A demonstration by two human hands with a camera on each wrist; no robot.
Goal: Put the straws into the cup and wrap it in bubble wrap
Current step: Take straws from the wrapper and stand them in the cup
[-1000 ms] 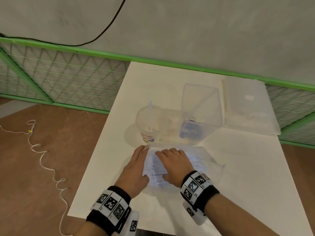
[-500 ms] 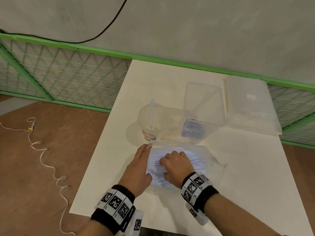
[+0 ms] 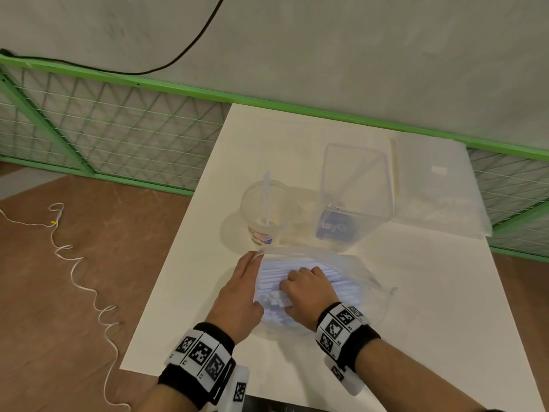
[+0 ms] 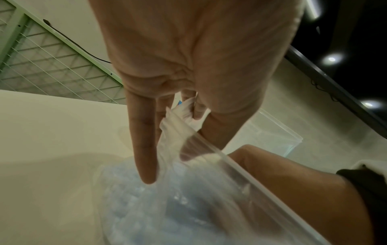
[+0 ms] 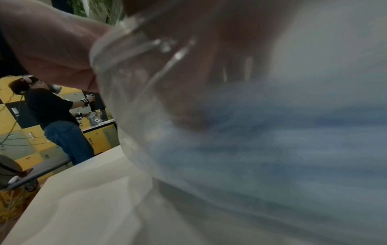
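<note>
A clear plastic cup (image 3: 277, 203) with one white straw (image 3: 267, 197) in it stands on the white table (image 3: 445, 322). In front of it lies a clear bag (image 3: 359, 275) full of white straws (image 3: 269, 279). My left hand (image 3: 252, 260) pinches the bag's left edge; the left wrist view shows the bunched plastic (image 4: 184, 107) between thumb and fingers. My right hand (image 3: 294, 281) is inside the bag's mouth, fingers curled over the straws. In the right wrist view the straws (image 5: 282, 149) are a blue blur behind plastic. Folded bubble wrap (image 3: 439, 188) lies at the back right.
A clear square container (image 3: 356, 188) with a blue label stands right of the cup, close behind the bag. The table's left edge (image 3: 166, 281) drops to a brown floor with a white cord (image 3: 74, 263). A green mesh fence (image 3: 118, 138) runs behind. Another person (image 5: 56, 116) stands far off.
My right hand's fingers have curled tighter over the straws and drawn slightly back towards me. The left hand keeps its hold on the bag's edge.
</note>
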